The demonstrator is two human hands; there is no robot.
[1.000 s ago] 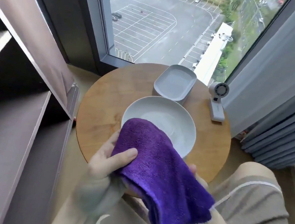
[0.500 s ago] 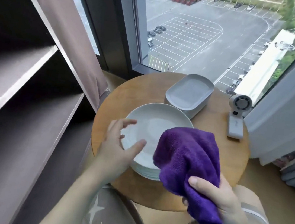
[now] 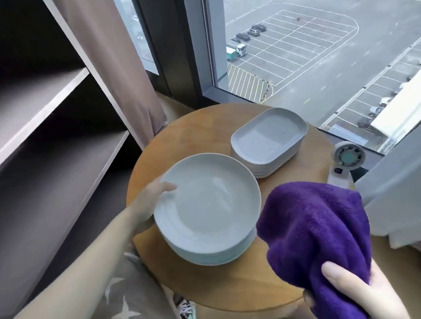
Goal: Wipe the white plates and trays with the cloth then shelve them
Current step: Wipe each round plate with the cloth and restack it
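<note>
A stack of round white plates [image 3: 209, 206] sits on the near part of a round wooden table [image 3: 197, 131]. My left hand [image 3: 149, 199] grips the left rim of the top plate, thumb on its upper face. Behind the plates stands a stack of white oblong trays [image 3: 268, 137]. My right hand [image 3: 362, 294] holds a bunched purple cloth [image 3: 318, 237] just right of the plates, above the table's right side. The cloth hides most of that hand's fingers.
A dark open shelf unit [image 3: 51, 120] with bare boards stands at the left, a brown curtain [image 3: 107, 42] hanging beside it. A small white handheld fan [image 3: 345, 161] lies at the table's far right. A big window lies behind, grey curtains [image 3: 413, 169] at the right.
My left hand let go of the cloth, reached over the plates and now grips the top plate's left rim. My right hand carried the cloth off to the right.
</note>
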